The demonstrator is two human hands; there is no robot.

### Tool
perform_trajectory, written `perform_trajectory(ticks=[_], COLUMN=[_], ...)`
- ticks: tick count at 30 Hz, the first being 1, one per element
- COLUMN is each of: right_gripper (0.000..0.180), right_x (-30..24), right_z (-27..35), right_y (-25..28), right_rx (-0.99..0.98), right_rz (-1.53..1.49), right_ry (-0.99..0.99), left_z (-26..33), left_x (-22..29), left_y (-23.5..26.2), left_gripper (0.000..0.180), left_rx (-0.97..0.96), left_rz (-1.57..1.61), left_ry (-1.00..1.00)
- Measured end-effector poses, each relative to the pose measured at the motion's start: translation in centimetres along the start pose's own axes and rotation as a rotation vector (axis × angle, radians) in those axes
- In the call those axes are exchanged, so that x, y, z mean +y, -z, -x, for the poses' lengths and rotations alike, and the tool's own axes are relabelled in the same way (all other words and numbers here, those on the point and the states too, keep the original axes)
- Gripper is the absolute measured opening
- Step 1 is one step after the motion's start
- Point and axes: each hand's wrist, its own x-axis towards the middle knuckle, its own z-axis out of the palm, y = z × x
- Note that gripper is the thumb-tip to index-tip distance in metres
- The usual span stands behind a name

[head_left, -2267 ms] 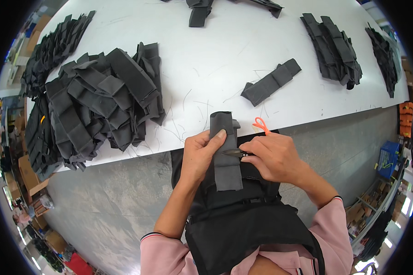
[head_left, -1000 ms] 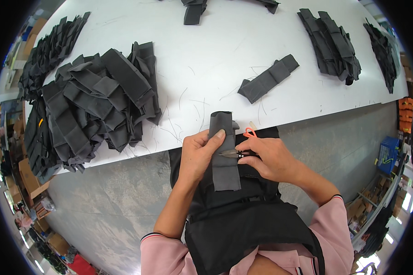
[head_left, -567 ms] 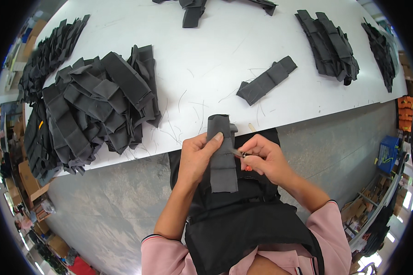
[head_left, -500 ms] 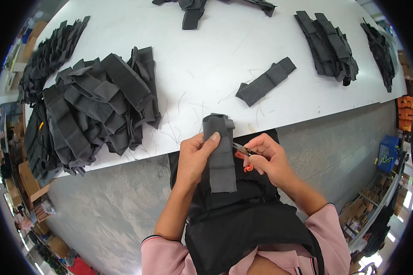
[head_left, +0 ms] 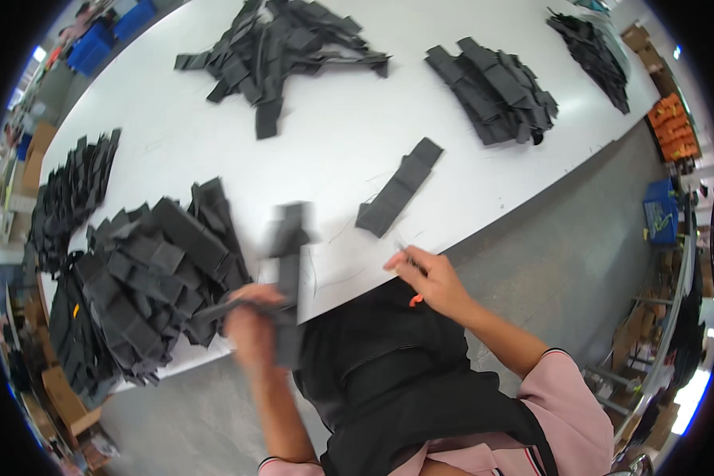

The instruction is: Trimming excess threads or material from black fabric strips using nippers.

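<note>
My left hand (head_left: 252, 332), smeared by motion, is closed around a dark grey fabric strip (head_left: 290, 274) with stitched folds. The strip stands nearly upright beside the large pile of similar strips (head_left: 147, 274) on the left. In my right hand (head_left: 432, 284) is a pair of thread snips (head_left: 415, 301); part of the orange handle shows below the fingers, and the blades are blurred. Just beyond that hand, a single grey strip (head_left: 401, 188) lies slantwise on the white table (head_left: 357, 270).
More strip piles lie at the far left (head_left: 75, 186), far middle (head_left: 282, 51), far right (head_left: 496, 91) and right edge (head_left: 591, 59). Loose threads are scattered near the table's front edge. Blue crates (head_left: 660, 212) and orange items (head_left: 673, 128) stand off to the right.
My left hand has carried the strip leftward, away from the snips, toward the large pile. My right hand has drawn slightly left with the snips. The whole view has turned left.
</note>
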Motion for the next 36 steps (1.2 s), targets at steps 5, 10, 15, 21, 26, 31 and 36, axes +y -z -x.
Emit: perform_trajectory(ticks=[5, 10, 15, 21, 26, 31, 36], right_gripper=[0.015, 0.025, 0.041, 0.030, 0.024, 0.010, 0.026], right_x=[1.9, 3.0, 3.7, 3.0, -2.7, -4.4, -1.6], right_z=[-5.9, -10.4, -12.8, -12.4, -8.6, -5.6, -4.7], right_y=[4.9, 7.3, 7.7, 7.9, 2.3, 1.7, -0.7], right_rx=[0.322, 0.502, 0.426, 0.391, 0.186, 0.308, 0.328], right_rz=[0.296, 0.541, 0.600, 0.391, 0.052, -0.163, -0.137], right_ry=[0.219, 0.196, 0.014, 0.066, 0.190, 0.269, 0.279], left_z=[-4.1, -4.9, -4.3, -4.4, -4.0, -3.2, -1.6], left_x=[8.6, 9.7, 10.8, 7.1, -2.0, -4.8, -4.7], left_y=[8.3, 21.4, 14.7, -2.6, -10.9, -11.4, -9.7], left_gripper=[0.050, 0.022, 0.045, 0.028, 0.092, 0.073, 0.070], left_rx=[0.419, 0.259, 0.670, 0.236, -0.401, -0.314, -0.176], left_rz=[-0.465, -1.046, -1.750, -1.209, -1.194, -0.797, -0.518], left_ry=[-0.387, -0.047, -0.605, -0.878, -0.333, -0.218, 0.125])
